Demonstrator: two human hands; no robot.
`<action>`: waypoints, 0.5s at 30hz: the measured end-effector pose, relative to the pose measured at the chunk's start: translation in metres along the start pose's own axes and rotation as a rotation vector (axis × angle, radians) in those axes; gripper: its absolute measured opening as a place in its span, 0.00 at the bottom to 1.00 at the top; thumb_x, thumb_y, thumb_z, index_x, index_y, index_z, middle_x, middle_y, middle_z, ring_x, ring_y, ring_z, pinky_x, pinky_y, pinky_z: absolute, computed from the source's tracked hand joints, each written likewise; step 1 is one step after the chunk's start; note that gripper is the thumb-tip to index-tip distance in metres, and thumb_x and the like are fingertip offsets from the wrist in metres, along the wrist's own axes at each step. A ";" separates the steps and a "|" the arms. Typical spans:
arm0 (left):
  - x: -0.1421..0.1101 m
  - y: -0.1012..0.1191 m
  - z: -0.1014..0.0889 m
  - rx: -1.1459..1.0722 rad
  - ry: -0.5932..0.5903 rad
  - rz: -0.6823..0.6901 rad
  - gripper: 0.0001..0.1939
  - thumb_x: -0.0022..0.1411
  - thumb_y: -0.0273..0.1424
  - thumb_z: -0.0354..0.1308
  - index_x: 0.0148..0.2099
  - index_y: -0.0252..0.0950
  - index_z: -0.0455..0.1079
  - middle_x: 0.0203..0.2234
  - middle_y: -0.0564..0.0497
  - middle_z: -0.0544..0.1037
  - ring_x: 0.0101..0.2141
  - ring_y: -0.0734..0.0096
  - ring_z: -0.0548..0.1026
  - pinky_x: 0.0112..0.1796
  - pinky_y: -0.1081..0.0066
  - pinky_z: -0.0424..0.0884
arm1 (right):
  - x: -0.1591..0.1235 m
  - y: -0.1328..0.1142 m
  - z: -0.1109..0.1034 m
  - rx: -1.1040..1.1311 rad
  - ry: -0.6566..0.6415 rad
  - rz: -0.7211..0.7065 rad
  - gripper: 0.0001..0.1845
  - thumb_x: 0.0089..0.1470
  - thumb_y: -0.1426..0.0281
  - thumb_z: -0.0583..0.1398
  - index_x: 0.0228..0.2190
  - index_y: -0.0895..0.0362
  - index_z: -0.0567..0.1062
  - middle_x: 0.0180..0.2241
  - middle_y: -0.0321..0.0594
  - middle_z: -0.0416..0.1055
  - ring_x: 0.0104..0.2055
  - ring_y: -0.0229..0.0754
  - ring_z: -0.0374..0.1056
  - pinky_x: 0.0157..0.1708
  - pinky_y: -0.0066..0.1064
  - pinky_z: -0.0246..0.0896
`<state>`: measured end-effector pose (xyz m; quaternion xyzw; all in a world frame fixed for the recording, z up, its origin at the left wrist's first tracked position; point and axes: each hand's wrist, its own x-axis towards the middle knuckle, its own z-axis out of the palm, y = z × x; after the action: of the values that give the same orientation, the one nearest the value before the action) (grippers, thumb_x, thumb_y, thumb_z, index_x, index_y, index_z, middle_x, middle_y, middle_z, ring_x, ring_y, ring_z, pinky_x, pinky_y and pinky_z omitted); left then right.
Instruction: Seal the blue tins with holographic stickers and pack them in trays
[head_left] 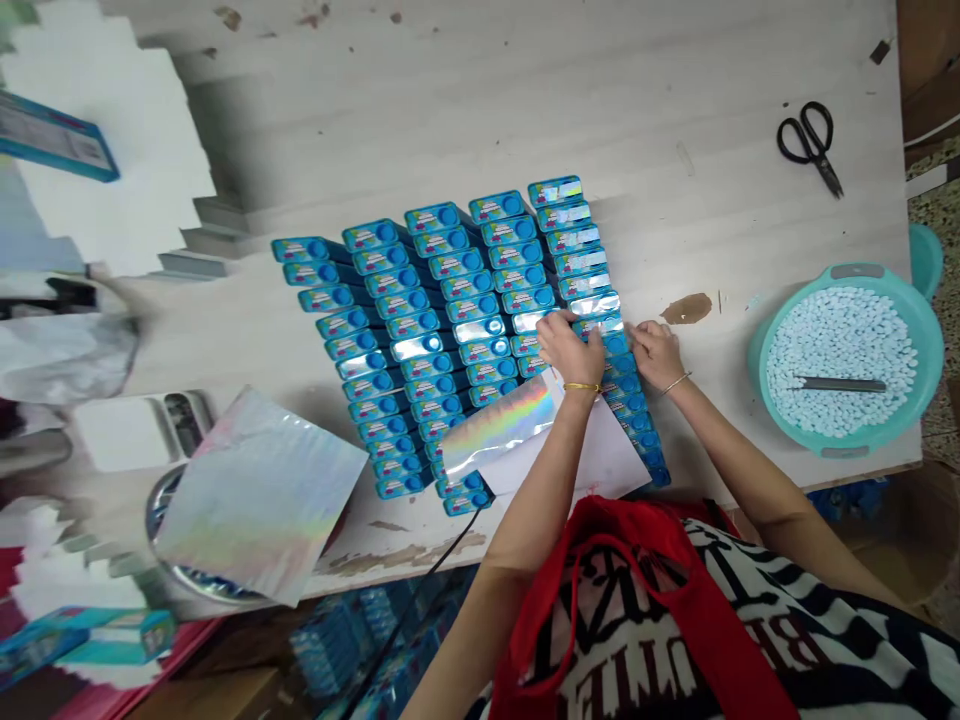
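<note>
Blue small boxes with round blue caps or dots on top stand in several columns on the table. My left hand [568,343] rests over the right-hand columns, its fingers bent and pinched at the left end of a shiny silver strip [602,327] on one box. At the strip's other end is my right hand [655,355], thumb and fingertips drawn together. Shiny strips also lie on the boxes [581,238] farther up this column. Under my left wrist, a rainbow-sheen sticker sheet [499,425] and a white sheet [611,450] cover some boxes.
Black scissors [814,150] lie at the upper right. A teal basin [757,365] holds white pellets and dark tweezers [844,384]. To the left, a large shiny sheet [262,500] covers part of a round metal tray [161,495]. Stacked white cartons [97,140] stand at the upper left.
</note>
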<state>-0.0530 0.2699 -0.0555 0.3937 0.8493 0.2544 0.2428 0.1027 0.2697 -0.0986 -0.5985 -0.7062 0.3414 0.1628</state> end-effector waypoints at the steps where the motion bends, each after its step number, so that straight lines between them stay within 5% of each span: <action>1: 0.003 -0.003 -0.007 -0.050 -0.008 0.039 0.12 0.58 0.31 0.63 0.43 0.39 0.66 0.45 0.43 0.72 0.50 0.52 0.71 0.54 0.53 0.66 | 0.001 -0.004 -0.006 -0.042 0.046 -0.012 0.23 0.64 0.67 0.53 0.56 0.53 0.77 0.44 0.48 0.74 0.47 0.51 0.65 0.49 0.44 0.61; 5: 0.007 -0.034 -0.060 -0.157 -0.012 0.218 0.08 0.65 0.31 0.55 0.47 0.37 0.69 0.43 0.45 0.75 0.46 0.61 0.74 0.52 0.60 0.67 | -0.002 -0.044 -0.024 -0.045 0.173 -0.146 0.28 0.68 0.57 0.51 0.64 0.53 0.69 0.50 0.51 0.70 0.52 0.55 0.64 0.53 0.47 0.59; 9: -0.017 -0.083 -0.108 0.181 -0.089 0.177 0.14 0.63 0.33 0.57 0.51 0.37 0.73 0.51 0.39 0.75 0.53 0.49 0.71 0.55 0.52 0.62 | -0.019 -0.094 -0.019 -0.056 -0.006 -0.328 0.32 0.65 0.50 0.54 0.65 0.50 0.67 0.54 0.50 0.69 0.55 0.55 0.63 0.56 0.47 0.58; 12: -0.042 -0.110 -0.116 0.311 -0.167 0.168 0.17 0.60 0.38 0.62 0.50 0.37 0.74 0.58 0.35 0.71 0.57 0.41 0.67 0.56 0.48 0.59 | -0.028 -0.114 -0.005 -0.139 -0.158 -0.404 0.33 0.64 0.52 0.57 0.65 0.52 0.66 0.60 0.51 0.66 0.60 0.58 0.59 0.58 0.48 0.54; 15: -0.053 -0.124 -0.113 0.260 -0.188 0.211 0.11 0.64 0.38 0.58 0.44 0.38 0.74 0.52 0.37 0.76 0.53 0.48 0.70 0.55 0.52 0.59 | -0.031 -0.120 0.009 -0.232 -0.263 -0.459 0.24 0.66 0.61 0.57 0.59 0.56 0.72 0.59 0.53 0.68 0.61 0.57 0.57 0.59 0.49 0.48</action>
<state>-0.1598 0.1314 -0.0360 0.5307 0.8026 0.1286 0.2401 0.0162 0.2315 -0.0181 -0.3884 -0.8726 0.2871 0.0732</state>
